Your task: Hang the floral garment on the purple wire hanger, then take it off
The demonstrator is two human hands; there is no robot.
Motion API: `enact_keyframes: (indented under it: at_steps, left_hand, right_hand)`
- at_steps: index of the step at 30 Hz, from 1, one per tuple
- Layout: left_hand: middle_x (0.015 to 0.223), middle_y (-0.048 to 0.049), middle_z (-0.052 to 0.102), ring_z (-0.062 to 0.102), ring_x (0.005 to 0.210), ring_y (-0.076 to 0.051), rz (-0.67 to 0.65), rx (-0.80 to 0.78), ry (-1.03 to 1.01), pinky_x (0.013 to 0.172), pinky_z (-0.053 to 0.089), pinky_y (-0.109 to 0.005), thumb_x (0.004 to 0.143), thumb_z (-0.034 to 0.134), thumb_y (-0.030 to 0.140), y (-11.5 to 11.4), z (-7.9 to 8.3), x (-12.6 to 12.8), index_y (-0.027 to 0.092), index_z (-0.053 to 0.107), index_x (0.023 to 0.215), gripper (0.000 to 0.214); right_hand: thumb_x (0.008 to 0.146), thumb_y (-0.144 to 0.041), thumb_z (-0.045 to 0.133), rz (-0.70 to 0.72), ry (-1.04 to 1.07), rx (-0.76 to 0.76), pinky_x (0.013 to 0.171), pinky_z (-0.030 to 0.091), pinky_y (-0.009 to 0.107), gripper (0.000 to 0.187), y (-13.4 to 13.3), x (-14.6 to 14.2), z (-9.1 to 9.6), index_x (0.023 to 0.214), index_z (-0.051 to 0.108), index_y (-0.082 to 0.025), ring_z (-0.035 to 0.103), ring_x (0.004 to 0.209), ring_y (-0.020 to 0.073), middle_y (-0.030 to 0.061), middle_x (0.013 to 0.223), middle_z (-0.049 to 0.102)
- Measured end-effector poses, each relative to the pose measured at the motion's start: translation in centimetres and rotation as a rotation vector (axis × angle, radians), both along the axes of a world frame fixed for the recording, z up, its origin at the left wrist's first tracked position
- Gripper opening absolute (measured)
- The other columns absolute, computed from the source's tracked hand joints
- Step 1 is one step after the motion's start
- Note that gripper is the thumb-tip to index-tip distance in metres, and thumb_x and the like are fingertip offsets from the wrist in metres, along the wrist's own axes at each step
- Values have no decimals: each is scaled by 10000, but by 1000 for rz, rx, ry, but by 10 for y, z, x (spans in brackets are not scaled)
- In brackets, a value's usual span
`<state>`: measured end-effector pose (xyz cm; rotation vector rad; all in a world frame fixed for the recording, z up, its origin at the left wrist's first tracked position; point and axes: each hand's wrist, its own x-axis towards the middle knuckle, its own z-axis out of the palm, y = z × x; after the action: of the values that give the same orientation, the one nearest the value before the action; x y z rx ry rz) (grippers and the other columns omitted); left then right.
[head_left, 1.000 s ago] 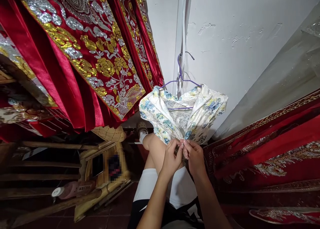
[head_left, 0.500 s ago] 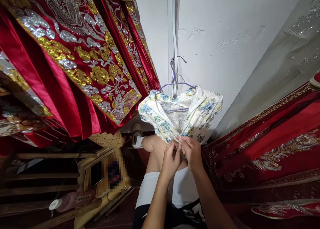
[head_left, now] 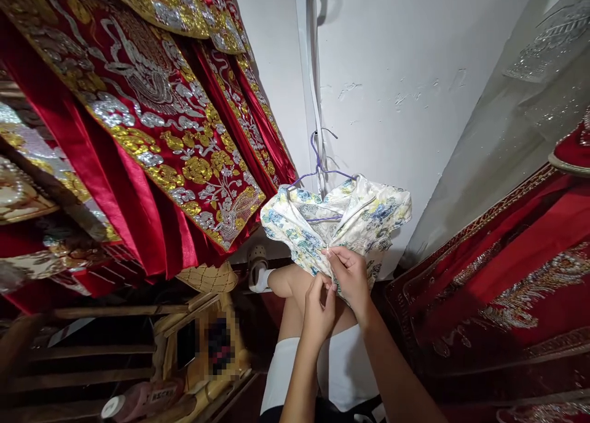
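Note:
A short-sleeved floral dress [head_left: 295,229], white with blue and yellow flowers, hangs over my knees on a thin purple wire hanger [head_left: 318,165]. Its front is open in a V at the neck. My right hand [head_left: 348,278] pinches the front opening at the bottom of that V, fingers closed on the fabric edge. Just below and to the left, my left hand [head_left: 321,303] pinches the same front edge lower down. Whatever small fastener lies between the fingertips is hidden.
Red gold-and-silver embroidered garments [head_left: 198,165] hang at the left. More red beaded cloth [head_left: 498,288] stands at the right, beside a white wall [head_left: 382,103]. Lower left, a wooden chair [head_left: 157,349] carries a pink bottle [head_left: 142,401] with a white cap.
My right hand has slid up the front edge, away from my left hand, which stays lower. The camera view has shifted, so the surroundings sit lower in the picture.

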<state>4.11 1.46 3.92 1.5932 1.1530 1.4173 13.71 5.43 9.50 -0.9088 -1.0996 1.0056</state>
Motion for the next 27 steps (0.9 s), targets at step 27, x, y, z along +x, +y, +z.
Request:
enact_keyframes:
  at_steps: [27]
  left_hand:
    - [835, -23, 527, 502, 824, -189, -165, -24, -62, 789, 392, -287, 1024, 494, 444, 12, -11, 6, 206, 499, 833, 305]
  right_hand:
    - [653, -444, 770, -60, 47, 105, 442, 252, 249, 295, 70, 12, 91, 673, 736, -152, 342, 428, 80, -48, 441, 469]
